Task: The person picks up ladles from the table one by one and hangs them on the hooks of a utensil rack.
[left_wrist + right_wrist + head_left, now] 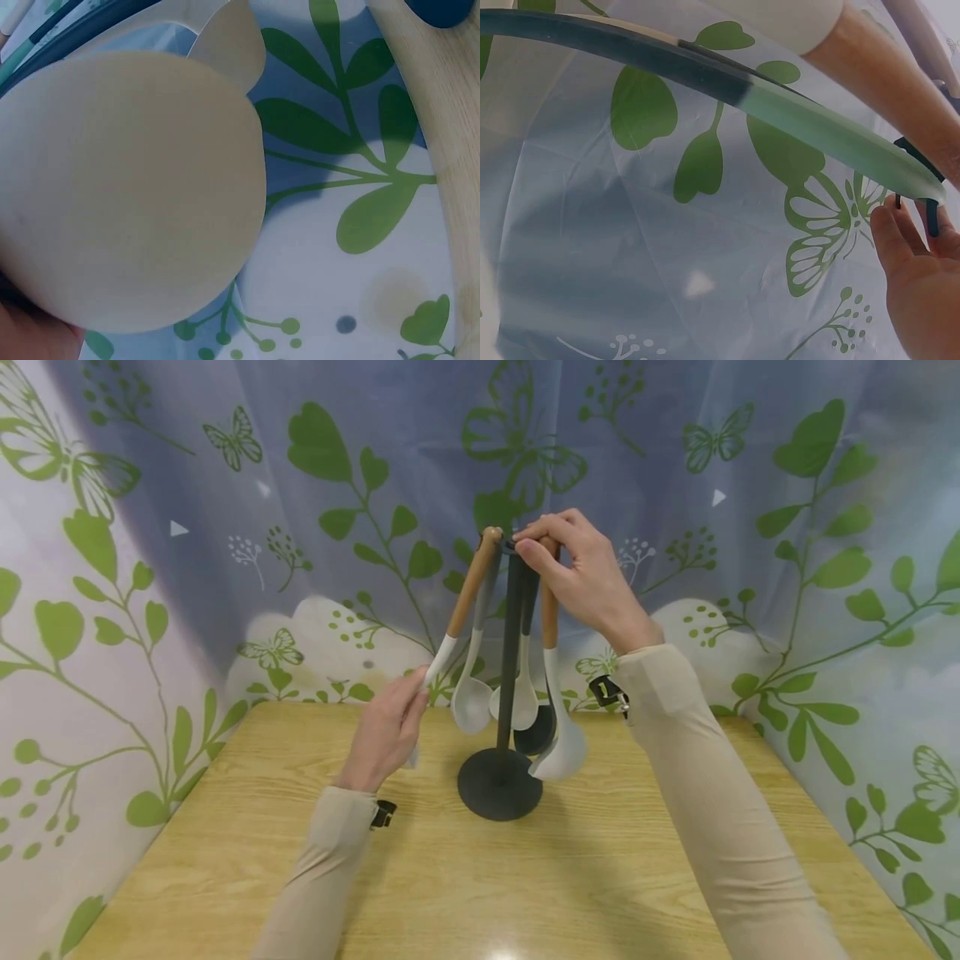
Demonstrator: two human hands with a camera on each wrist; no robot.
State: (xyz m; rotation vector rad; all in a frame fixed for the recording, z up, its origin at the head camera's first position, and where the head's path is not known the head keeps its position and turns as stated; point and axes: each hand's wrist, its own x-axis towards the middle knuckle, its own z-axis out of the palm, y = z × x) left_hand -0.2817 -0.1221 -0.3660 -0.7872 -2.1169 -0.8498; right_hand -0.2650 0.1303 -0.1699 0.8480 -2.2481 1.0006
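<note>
In the head view a dark utensil stand [508,677] stands upright on the table. My left hand [386,727] grips the white lower part of a wooden-handled utensil [471,583], tilted out to the left with its top at the stand's rim. Its head is mostly hidden behind that hand; a broad, rounded cream surface [135,187] fills much of the left wrist view. My right hand [585,568] holds the top of the stand, thumb in front, beside the wooden handle of a hanging white ladle [562,752]. The right wrist view shows its fingers [892,240] by the hooks.
Also hanging on the stand are a greyish-white spoon [472,703], a cream spoon [523,706] and a black utensil [536,732]. The round base [498,797] rests on a wooden table [600,860]. Leaf-patterned curtains [420,452] surround the table's back and sides.
</note>
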